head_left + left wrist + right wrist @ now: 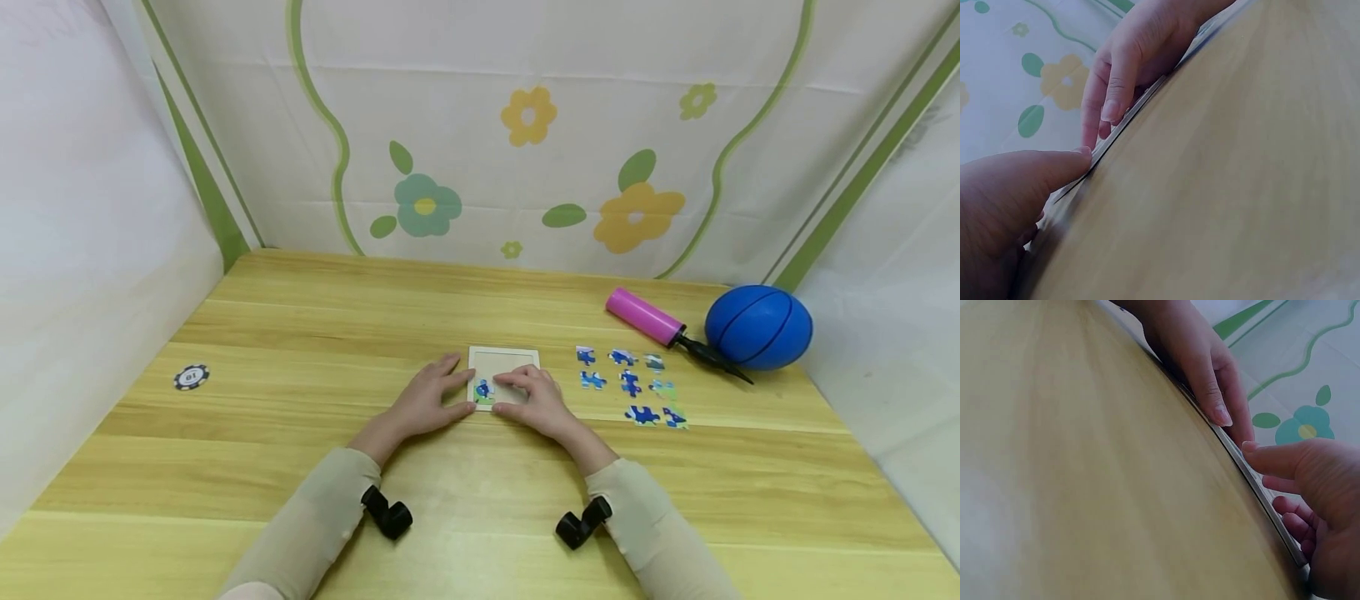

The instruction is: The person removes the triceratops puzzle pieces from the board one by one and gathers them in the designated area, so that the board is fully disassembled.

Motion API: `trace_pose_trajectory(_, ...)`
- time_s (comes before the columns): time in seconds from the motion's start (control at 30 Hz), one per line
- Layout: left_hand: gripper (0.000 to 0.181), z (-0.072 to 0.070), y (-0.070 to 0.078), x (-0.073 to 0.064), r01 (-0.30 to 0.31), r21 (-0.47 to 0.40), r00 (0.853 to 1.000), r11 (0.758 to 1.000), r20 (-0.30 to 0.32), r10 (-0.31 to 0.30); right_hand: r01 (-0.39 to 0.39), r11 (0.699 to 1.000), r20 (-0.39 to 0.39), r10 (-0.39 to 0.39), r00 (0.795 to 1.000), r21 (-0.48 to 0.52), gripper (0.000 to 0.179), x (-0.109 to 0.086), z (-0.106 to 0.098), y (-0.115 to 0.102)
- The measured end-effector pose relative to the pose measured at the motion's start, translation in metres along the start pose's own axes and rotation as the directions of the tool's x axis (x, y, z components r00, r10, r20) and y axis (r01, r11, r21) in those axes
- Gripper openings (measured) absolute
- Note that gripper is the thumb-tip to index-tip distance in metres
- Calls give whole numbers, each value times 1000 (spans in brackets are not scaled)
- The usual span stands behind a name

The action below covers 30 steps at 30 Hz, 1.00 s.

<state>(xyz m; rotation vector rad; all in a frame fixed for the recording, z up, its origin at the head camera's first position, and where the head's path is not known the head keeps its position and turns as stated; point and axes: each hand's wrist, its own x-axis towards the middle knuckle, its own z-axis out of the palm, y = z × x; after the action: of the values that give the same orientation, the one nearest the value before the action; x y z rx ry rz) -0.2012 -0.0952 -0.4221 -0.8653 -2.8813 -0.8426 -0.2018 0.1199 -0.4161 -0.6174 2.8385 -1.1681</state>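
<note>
A small light wooden puzzle tray (504, 353) lies flat on the table in the head view. One blue-and-green jigsaw piece (483, 390) sits in its lower left corner. Against the tray's left edge rests my left hand (429, 397), thumb at the lower corner and fingers spread. My right hand (538, 402) reaches over the tray's right side, its index finger and thumb tips close to the piece's right edge. Both wrist views show the tray edge-on, so the piece is hidden there. Whether the right fingertips press on the piece is too small to tell.
Several loose jigsaw pieces (630, 383) lie right of the tray. Behind them are a pink hand pump (645, 317) with a black end and a blue ball (759, 327). A poker chip (192, 377) lies far left. A flowered curtain (480, 167) hangs behind the table.
</note>
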Motion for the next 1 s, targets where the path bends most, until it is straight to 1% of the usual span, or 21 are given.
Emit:
trace_pose_trajectory(0.2,57,0,-2,1,-6,16,1000,1000,25,5,-14,999,-3,14,1000,-51,43,0,2,-3)
trace_pose_trajectory(0.43,57,0,-2,1,-7,11,1000,1000,31,6,31,995,-11,-33,999,-96,36,1,4,-5)
trace_pose_trajectory(0.7,58,-1,-2,0,-8,7,999,1000,37,8,14,998,8,-13,1000,-67,31,3,5,-9)
trace_pose_trajectory(1.0,58,-4,1,0,-3,-17,999,1000,39,4,42,998,-9,-42,999,-41,30,4,6,-9)
